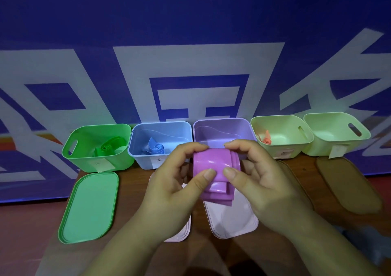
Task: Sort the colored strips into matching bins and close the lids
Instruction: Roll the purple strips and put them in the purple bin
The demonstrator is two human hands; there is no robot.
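Both hands hold a rolled purple strip (213,165) above the table, just in front of the open purple bin (222,131). My left hand (179,180) pinches its left side, thumb on the front and fingers over the top. My right hand (254,174) pinches the right side the same way. Left of the purple bin stands the blue bin (137,148) with a coiled blue strip (156,147), then the green bin (84,159) with a green strip (108,146). A pale green bin (296,146) to the right holds an orange strip (266,138).
Another pale green bin (338,146) stands at the far right. Lids lie on the brown table in front of the bins: a green lid (88,208), two pale pink lids (232,222) (182,233) under my hands, and two brown lids (349,186) (296,180). A blue banner rises behind the bins.
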